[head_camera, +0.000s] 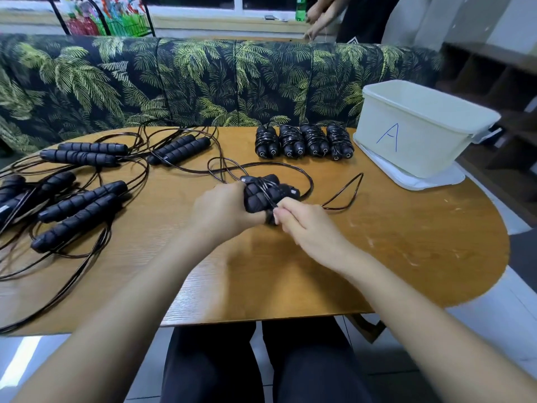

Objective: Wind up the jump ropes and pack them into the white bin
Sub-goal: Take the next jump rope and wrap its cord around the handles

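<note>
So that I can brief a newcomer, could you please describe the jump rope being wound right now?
On the wooden table, near the middle, the left hand grips two black handles and the right hand pinches the cord. This jump rope alone is partly wound, a loose loop trailing right; the four bundles by the white bin are finished, and the ropes at left lie unwound.

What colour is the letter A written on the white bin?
Blue, hand-drawn on the side of the white bin; the head view shows the letter A plainly.
</note>
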